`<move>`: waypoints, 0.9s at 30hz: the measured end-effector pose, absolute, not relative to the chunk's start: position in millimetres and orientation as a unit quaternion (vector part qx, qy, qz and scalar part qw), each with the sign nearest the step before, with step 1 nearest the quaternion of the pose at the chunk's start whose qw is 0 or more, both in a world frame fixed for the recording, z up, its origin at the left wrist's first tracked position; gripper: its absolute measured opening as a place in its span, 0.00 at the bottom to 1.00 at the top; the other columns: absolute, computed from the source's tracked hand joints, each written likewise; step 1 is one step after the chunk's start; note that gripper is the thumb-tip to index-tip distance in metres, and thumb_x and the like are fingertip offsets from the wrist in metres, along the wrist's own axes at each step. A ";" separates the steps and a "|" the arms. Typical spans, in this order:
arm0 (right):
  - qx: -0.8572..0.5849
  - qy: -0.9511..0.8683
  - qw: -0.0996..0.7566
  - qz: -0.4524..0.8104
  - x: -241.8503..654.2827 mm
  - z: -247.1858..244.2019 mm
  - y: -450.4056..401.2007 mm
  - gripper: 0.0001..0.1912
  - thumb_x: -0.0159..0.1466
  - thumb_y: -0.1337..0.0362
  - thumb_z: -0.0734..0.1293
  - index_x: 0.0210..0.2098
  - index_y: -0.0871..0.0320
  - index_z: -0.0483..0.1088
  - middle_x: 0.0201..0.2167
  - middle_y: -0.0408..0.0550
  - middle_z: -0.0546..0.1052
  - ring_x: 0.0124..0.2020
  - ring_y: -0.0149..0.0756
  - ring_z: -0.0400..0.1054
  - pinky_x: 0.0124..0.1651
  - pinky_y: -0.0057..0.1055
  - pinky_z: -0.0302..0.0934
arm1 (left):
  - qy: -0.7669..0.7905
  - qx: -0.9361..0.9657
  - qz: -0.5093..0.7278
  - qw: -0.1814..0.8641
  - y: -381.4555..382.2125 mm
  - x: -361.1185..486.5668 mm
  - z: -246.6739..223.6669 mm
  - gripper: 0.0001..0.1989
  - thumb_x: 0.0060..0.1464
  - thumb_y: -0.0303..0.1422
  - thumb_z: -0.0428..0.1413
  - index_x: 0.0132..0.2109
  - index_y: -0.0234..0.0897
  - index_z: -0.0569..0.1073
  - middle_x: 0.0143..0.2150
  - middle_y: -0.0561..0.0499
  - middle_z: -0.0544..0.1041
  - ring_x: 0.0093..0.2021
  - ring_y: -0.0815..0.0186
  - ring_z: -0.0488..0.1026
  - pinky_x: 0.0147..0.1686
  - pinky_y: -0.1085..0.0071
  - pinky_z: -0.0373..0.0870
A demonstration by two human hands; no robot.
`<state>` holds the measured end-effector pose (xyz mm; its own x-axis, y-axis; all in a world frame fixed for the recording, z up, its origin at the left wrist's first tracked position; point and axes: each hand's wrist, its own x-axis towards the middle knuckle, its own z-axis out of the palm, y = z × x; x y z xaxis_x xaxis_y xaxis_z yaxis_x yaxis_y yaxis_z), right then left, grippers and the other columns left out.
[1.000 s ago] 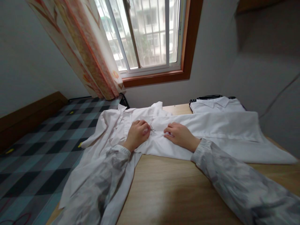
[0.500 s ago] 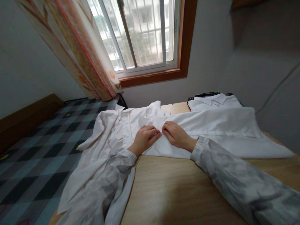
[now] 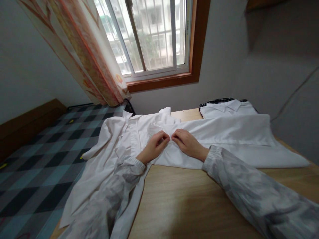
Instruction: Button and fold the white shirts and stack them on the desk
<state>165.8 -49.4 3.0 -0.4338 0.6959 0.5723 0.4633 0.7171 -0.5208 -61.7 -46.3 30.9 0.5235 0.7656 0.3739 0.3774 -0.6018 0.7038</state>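
A white shirt (image 3: 234, 129) lies flat and lengthwise across the table, its wide end to the right. My left hand (image 3: 154, 146) and my right hand (image 3: 187, 144) meet over its left part, fingertips pinched on the cloth and almost touching each other. The bit of fabric between the fingers is too small to make out. Left of my hands, rumpled white cloth (image 3: 117, 142) with a collar and a buttoned strip hangs over the table's left edge. Whether it is the same garment or a second shirt, I cannot tell.
Folded clothes (image 3: 228, 108), a white shirt on dark striped cloth, are stacked at the table's back right. Bare wood of the table (image 3: 174, 199) shows in front of me. To the left is a bed with a checked sheet (image 3: 37, 162). A window (image 3: 154, 36) and curtain (image 3: 92, 56) are behind.
My left hand's fingers have shifted slightly, the thumb and fingers arching a little more. My right hand stays nearly in place, and the shirt lies almost as before.
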 end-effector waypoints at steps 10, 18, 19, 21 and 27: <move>-0.364 -0.855 0.359 0.087 164.7 9.3 -57.0 0.09 0.78 0.67 0.60 0.43 0.55 0.72 0.42 0.53 0.77 0.46 0.45 0.68 0.53 0.42 0.61 | 0.338 0.831 0.319 0.306 -46.0 -59.2 30.7 0.14 0.72 0.42 0.55 0.40 0.38 0.75 0.36 0.50 0.74 0.36 0.64 0.68 0.37 0.67 0.65; -0.353 -0.846 0.385 0.105 167.1 8.4 -56.5 0.07 0.78 0.66 0.64 0.42 0.56 0.73 0.41 0.50 0.78 0.46 0.44 0.70 0.54 0.41 0.60 | 0.325 0.815 0.338 0.340 -46.3 -61.1 34.0 0.15 0.68 0.45 0.62 0.41 0.37 0.80 0.38 0.48 0.78 0.41 0.62 0.72 0.44 0.66 0.68; -0.354 -0.844 0.389 0.105 167.0 8.9 -57.1 0.07 0.78 0.65 0.64 0.42 0.55 0.73 0.41 0.50 0.79 0.46 0.44 0.70 0.54 0.41 0.60 | 0.326 0.810 0.337 0.352 -45.4 -62.0 34.7 0.15 0.68 0.45 0.62 0.40 0.37 0.80 0.38 0.48 0.78 0.41 0.62 0.72 0.44 0.66 0.68; -0.355 -0.839 0.398 0.103 166.4 9.8 -58.7 0.07 0.78 0.64 0.65 0.42 0.55 0.73 0.40 0.50 0.79 0.45 0.44 0.70 0.53 0.41 0.59 | 0.330 0.800 0.334 0.373 -43.3 -64.1 35.9 0.17 0.67 0.47 0.62 0.40 0.36 0.80 0.38 0.48 0.78 0.41 0.61 0.72 0.44 0.66 0.68; -0.357 -0.831 0.416 0.101 164.7 11.4 -61.9 0.08 0.77 0.61 0.67 0.40 0.55 0.72 0.38 0.49 0.77 0.43 0.44 0.69 0.51 0.40 0.59 | 0.335 0.786 0.334 0.398 -40.1 -67.5 35.0 0.18 0.68 0.49 0.60 0.41 0.37 0.79 0.38 0.49 0.78 0.41 0.61 0.71 0.43 0.66 0.68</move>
